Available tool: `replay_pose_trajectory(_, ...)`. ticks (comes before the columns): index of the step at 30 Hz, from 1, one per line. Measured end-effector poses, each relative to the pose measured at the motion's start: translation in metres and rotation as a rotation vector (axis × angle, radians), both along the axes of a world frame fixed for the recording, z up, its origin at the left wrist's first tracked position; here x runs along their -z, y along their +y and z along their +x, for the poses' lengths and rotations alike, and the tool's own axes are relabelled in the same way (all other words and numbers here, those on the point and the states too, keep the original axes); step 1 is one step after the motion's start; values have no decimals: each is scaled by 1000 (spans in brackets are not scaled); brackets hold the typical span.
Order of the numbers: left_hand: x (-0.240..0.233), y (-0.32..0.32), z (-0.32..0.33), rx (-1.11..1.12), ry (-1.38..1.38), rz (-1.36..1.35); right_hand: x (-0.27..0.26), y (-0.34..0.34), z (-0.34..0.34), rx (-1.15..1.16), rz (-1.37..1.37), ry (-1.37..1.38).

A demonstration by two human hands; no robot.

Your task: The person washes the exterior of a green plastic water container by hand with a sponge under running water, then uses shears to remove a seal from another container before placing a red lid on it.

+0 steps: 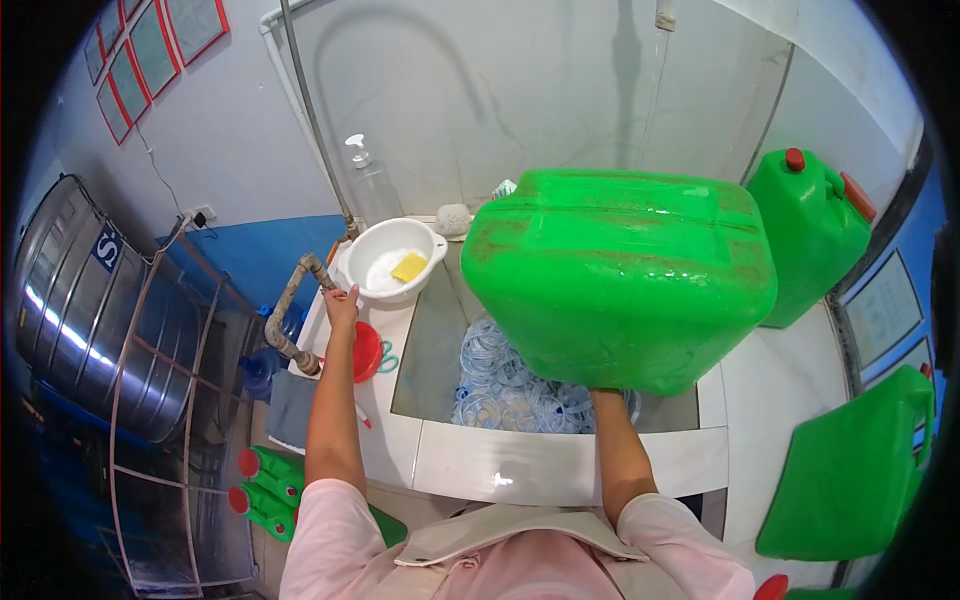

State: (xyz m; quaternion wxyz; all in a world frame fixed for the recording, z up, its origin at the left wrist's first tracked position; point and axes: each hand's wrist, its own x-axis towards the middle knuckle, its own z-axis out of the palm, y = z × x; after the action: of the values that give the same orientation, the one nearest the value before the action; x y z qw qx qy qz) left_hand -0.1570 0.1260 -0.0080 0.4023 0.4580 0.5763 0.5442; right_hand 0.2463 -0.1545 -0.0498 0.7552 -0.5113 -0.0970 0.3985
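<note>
My left hand is closed at the end of a worn, bent pipe on the counter's left side; any tap handle is hidden by the fingers. A large wet green plastic jerrycan is over the tiled sink basin, its broad base turned up and brownish grime along its seams. My right forearm reaches beneath it; the jerrycan hides my right hand past the wrist, apparently supporting it. Under the jerrycan, a pile of clear bluish plastic rings fills part of the basin.
A white basin holds suds and a yellow sponge. Beside it are a red bowl, green-handled scissors and a pump bottle. More green jerrycans stand right. A steel tank stands left.
</note>
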Motion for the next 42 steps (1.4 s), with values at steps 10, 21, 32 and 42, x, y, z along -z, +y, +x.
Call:
replay_pose_trajectory(10,-62,60,-76,-13,-1058,-110,4,8,-5,13,46,39)
replay_pose_trajectory(21,-46,17,-65,-45,658,441,1,9,-2,37,90,100)
replay_pose_trajectory(32,-63,-10,-42,-186,1053,345,-5,14,-5,32,105,126)
replay_pose_trajectory(42,-55,-10,-40,-146,937,381,-4,12,-5,44,109,132)
